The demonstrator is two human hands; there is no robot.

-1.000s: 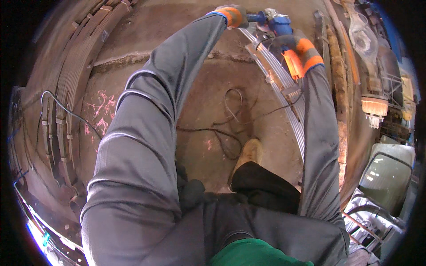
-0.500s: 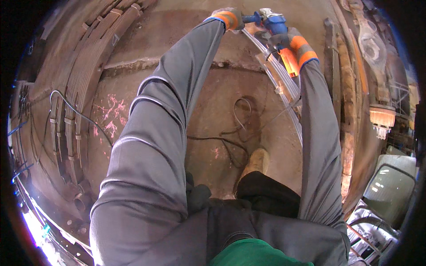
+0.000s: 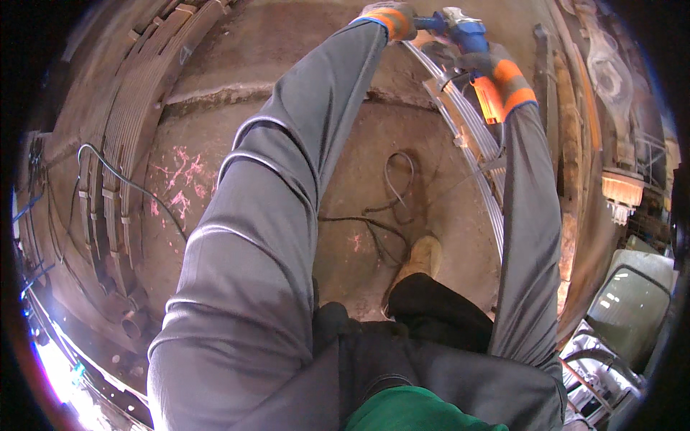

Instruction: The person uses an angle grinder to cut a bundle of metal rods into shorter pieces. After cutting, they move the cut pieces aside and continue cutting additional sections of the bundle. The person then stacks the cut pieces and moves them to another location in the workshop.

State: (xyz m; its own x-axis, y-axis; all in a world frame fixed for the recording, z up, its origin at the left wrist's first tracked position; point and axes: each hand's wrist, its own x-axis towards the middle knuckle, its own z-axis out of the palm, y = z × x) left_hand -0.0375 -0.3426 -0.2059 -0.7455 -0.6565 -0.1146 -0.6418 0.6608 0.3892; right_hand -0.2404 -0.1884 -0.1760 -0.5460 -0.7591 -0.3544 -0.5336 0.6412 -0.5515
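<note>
Both my hands wear grey gloves with orange bands, and my arms reach far forward. A blue angle grinder (image 3: 470, 34) with a silver head lies across them. My left hand (image 3: 392, 20) is closed round its side handle. Further back, my right hand (image 3: 507, 77) grips the grinder's body, by an orange section (image 3: 489, 99). Beneath the tool runs a bundle of long, shiny metal strips (image 3: 471, 115), which bends down along my right sleeve. Whether the grinder's disc touches the strips I cannot tell.
A dark cable (image 3: 374, 221) loops on the brown floor by my boot (image 3: 425, 255). Stacked long metal bars (image 3: 154, 79) lie at the left. Wooden beams (image 3: 568, 136), a large metal part (image 3: 607, 65) and a grey-green panel (image 3: 629, 309) stand at the right.
Both hands and the grinder have shifted right in the picture, with the left hand slightly higher. The floor cable and boot have also shifted a little right in view.
</note>
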